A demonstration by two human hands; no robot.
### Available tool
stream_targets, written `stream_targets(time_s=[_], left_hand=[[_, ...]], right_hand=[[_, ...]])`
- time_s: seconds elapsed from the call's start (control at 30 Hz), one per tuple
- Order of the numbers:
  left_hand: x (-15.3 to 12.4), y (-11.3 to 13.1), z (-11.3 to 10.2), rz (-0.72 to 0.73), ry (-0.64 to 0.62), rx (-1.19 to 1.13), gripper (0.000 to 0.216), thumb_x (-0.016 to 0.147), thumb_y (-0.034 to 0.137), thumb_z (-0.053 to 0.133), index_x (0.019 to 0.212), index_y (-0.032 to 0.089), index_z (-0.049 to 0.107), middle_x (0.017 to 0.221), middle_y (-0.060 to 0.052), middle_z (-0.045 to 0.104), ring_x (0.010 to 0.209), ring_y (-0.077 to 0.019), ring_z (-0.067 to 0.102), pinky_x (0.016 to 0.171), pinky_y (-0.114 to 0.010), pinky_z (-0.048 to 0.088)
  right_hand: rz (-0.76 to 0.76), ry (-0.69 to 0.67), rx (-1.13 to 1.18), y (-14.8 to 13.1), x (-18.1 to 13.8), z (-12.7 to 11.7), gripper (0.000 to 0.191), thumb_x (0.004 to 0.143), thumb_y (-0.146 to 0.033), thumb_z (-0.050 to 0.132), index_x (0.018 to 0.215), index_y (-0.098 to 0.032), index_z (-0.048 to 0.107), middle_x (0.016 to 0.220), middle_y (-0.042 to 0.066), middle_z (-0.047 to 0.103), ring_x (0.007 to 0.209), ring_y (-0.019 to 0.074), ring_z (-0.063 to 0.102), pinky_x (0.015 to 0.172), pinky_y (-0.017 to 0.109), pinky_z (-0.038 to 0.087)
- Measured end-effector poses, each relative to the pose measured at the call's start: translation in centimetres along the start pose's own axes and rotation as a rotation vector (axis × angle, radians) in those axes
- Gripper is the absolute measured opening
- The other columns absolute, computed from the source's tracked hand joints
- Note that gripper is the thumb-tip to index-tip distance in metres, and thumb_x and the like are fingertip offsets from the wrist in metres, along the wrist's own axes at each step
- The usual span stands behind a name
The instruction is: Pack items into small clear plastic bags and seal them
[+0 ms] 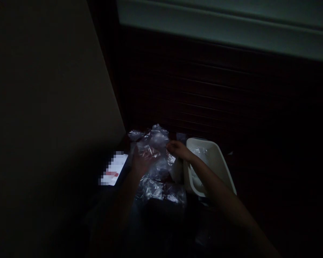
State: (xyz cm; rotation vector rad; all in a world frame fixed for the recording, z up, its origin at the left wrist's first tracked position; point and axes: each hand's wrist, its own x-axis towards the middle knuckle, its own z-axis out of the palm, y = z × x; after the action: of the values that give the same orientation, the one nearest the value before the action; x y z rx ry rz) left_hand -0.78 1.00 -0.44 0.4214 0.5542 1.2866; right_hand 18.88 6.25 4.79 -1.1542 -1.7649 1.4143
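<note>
A crumpled, shiny clear plastic bag (157,137) lies bunched up in the middle of the view. My left hand (142,163) grips it from the left, its fingers partly covered by the film. On the other side, my right hand (177,148) has its curled fingers at the right edge of the bag, closed on the film. More crinkled clear plastic (154,189) is just below my hands. The dim light hides what, if anything, is inside the bag.
A cream plastic bin (227,170) with clear plastic in it stands right of the bag, under my right forearm. A lit screen (115,170), partly pixelated, is at the left. A pale wall (51,89) rises on the left; dark slatted panelling (204,86) stands behind.
</note>
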Motion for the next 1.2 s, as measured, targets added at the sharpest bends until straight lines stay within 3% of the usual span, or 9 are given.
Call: stream_targets(time_s=[0.1, 0.2, 0.3, 0.43, 0.67, 0.9, 1.03, 1.2], left_hand=[[0.2, 0.3, 0.6, -0.048, -0.058, -0.123, 0.062, 0.074, 0.066, 0.04, 0.106, 0.015, 0.055, 0.109, -0.014, 0.062, 0.107, -0.0343, 0.053, 0.092, -0.055, 0.037], [0.3, 0.1, 1.1, -0.023, -0.001, -0.07, 0.046, 0.077, 0.051, 0.051, 0.106, 0.016, 0.055, 0.103, -0.012, 0.064, 0.099, -0.0305, 0.059, 0.09, -0.05, 0.04], [0.4, -0.5, 1.4, 0.078, 0.114, 0.108, 0.031, 0.076, 0.032, 0.061, 0.104, 0.018, 0.056, 0.096, -0.007, 0.065, 0.087, -0.024, 0.063, 0.082, -0.041, 0.046], [0.2, -0.8, 1.4, 0.17, 0.219, 0.314, 0.029, 0.074, 0.034, 0.062, 0.099, 0.018, 0.057, 0.096, -0.007, 0.065, 0.076, -0.0194, 0.064, 0.07, -0.034, 0.051], [0.0, 0.2, 0.7, 0.191, 0.211, 0.397, 0.036, 0.076, 0.041, 0.06, 0.105, 0.02, 0.053, 0.104, -0.009, 0.063, 0.07, -0.0169, 0.065, 0.061, -0.029, 0.051], [0.0, 0.4, 0.6, 0.203, 0.199, 0.387, 0.037, 0.075, 0.041, 0.06, 0.104, 0.02, 0.055, 0.106, -0.01, 0.062, 0.077, -0.0209, 0.065, 0.065, -0.033, 0.052], [0.1, 0.5, 0.4, 0.224, 0.196, 0.345, 0.04, 0.073, 0.04, 0.062, 0.106, 0.019, 0.053, 0.106, -0.01, 0.062, 0.081, -0.0228, 0.065, 0.068, -0.036, 0.052], [0.3, 1.0, -0.3, 0.243, 0.176, 0.307, 0.04, 0.074, 0.039, 0.061, 0.109, 0.021, 0.053, 0.114, -0.009, 0.06, 0.09, -0.0245, 0.063, 0.074, -0.038, 0.05]], right_hand=[[0.004, 0.159, 0.103, 0.1, 0.2, -0.1, 0.032, 0.067, -0.047, 0.061, 0.075, -0.016, 0.054, 0.057, -0.004, 0.052, 0.048, 0.0061, 0.043, 0.047, 0.02, 0.033], [-0.027, 0.205, 0.159, 0.2, 0.3, -0.1, 0.034, 0.065, -0.048, 0.063, 0.076, -0.017, 0.053, 0.059, -0.004, 0.055, 0.049, 0.0064, 0.045, 0.048, 0.02, 0.035], [0.005, 0.148, 0.186, 0.1, 0.3, 0.0, 0.033, 0.065, -0.047, 0.063, 0.078, -0.018, 0.053, 0.063, -0.002, 0.06, 0.052, 0.0082, 0.051, 0.052, 0.022, 0.039], [0.055, 0.086, 0.189, 0.1, 0.1, 0.1, 0.032, 0.067, -0.044, 0.064, 0.079, -0.017, 0.054, 0.067, 0.0, 0.063, 0.057, 0.01, 0.056, 0.056, 0.023, 0.042], [0.069, 0.116, 0.181, -0.3, 0.0, 0.1, 0.031, 0.069, -0.046, 0.063, 0.076, -0.015, 0.059, 0.065, -0.001, 0.058, 0.055, 0.0079, 0.052, 0.054, 0.021, 0.041], [0.148, 0.165, 0.267, -0.8, -0.1, -0.2, 0.036, 0.077, -0.051, 0.051, 0.083, -0.017, 0.062, 0.072, 0.001, 0.062, 0.055, 0.0084, 0.054, 0.048, 0.02, 0.043], [0.159, 0.096, 0.274, -1.1, -0.4, -0.3, 0.025, 0.077, -0.041, 0.054, 0.089, -0.019, 0.059, 0.078, 0.001, 0.064, 0.054, 0.0086, 0.056, 0.046, 0.02, 0.046], [0.224, 0.002, 0.241, -1.8, -0.8, -0.2, 0.018, 0.077, -0.028, 0.052, 0.093, -0.02, 0.054, 0.071, -0.001, 0.064, 0.049, 0.009, 0.058, 0.041, 0.018, 0.045]])
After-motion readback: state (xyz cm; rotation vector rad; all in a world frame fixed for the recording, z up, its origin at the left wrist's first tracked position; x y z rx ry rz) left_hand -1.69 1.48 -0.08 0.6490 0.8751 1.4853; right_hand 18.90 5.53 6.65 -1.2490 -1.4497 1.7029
